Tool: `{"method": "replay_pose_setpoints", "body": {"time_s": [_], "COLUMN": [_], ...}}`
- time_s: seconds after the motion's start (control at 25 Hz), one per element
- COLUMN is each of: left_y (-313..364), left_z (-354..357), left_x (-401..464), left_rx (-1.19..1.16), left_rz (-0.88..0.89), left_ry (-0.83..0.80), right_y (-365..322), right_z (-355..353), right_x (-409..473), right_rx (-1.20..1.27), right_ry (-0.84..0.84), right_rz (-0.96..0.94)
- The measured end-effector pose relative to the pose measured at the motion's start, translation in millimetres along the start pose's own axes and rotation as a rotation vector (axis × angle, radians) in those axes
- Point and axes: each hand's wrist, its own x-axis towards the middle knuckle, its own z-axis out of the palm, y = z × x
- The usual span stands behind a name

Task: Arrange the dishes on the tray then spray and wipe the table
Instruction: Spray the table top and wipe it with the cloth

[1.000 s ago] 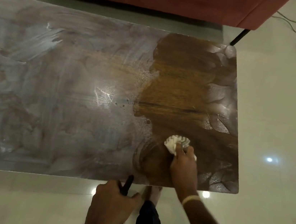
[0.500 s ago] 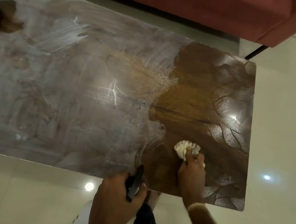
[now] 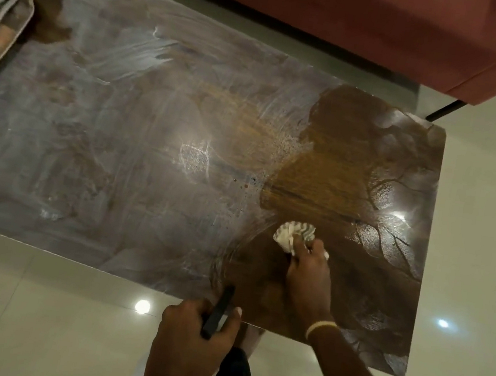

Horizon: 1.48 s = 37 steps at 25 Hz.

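Wooden desk (image 3: 151,143) is lying smeared with pale streaks. At five o'clock the right hand (image 3: 308,268) is pinching a crumpled white cloth (image 3: 292,233) against it. At six o'clock the left hand (image 3: 188,341) is gripping a black spray handle (image 3: 218,310). At ten o'clock the tray (image 3: 18,28) is sitting with dishes.

Right hand (image 3: 308,268) extended, fingers curled; left hand (image 3: 189,334) fisted near.

Wood-grain table (image 3: 336,174), glossy where wet, hazy smeared film elsewhere. Crumpled white cloth (image 3: 292,234), soft-looking. Shiny metal tray (image 3: 18,28). Polished, reflective floor tiles (image 3: 36,302).
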Motion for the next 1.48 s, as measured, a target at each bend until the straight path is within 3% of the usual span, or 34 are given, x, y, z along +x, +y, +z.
{"method": "replay_pose_setpoints", "body": {"time_s": [0.12,0.2,0.24,0.28,0.44,0.52,0.6,0.68,0.76,0.88,0.92,1.0,1.08,1.12,1.2,1.36,1.4,1.48], "left_y": [-3,-7,-8,-9,-15,-16,-18,-19,-21,-24,-24,-22,-20,-20,-22,-26,-26,-23], "left_z": [5,9,10,10,1,-5,-7,-6,-9,-17,-21,-24,-20,-16,-11,-6,-6,-5], "left_x": [-2,-2,-3,-3,-2,-5,-9,-11,-11,-12,-13,-15,-16,-15,-12,-17,-19,-19], "left_rx": [0.061,0.051,0.043,0.037,0.012,0.0,-0.019,-0.012,-0.025,-0.026,-0.027,0.005,0.052,0.053,0.009,-0.032,-0.037,-0.028], "left_rz": [-0.131,-0.087,-0.067,-0.062,-0.161,-0.194,-0.169,-0.108,-0.056,-0.002,0.009,0.012,0.043,0.057,0.048,-0.008,-0.018,-0.054], "left_ry": [0.053,0.08,0.072,0.057,0.02,0.022,0.063,0.098,0.088,0.084,0.087,0.083,0.091,0.1,0.074,0.034,0.041,0.058], "right_y": [-19,-27,-31,-33,-21,-27,-56,-76,-88,-52,-41,-41,-54,-61,-77,-42,-37,-53], "right_z": [15,20,16,9,-5,7,17,29,36,32,30,35,40,45,39,5,7,13], "right_x": [-55,-43,-22,2,40,-10,-84,-102,-63,-15,-27,-80,-117,-107,-46,22,5,-49], "right_rx": [0.037,-0.026,-0.062,-0.073,-0.055,-0.075,0.051,0.154,0.098,-0.033,-0.013,0.013,0.035,0.046,-0.004,-0.028,-0.022,0.042], "right_ry": [-0.097,-0.183,-0.187,-0.173,0.014,-0.068,-0.328,-0.46,-0.397,-0.076,-0.051,-0.142,-0.258,-0.286,-0.278,-0.01,0.003,-0.142], "right_rz": [-0.258,-0.525,-0.574,-0.539,-0.095,-0.148,-0.327,-0.522,-0.553,-0.231,-0.149,-0.163,-0.391,-0.528,-0.598,-0.116,-0.066,-0.145]}}
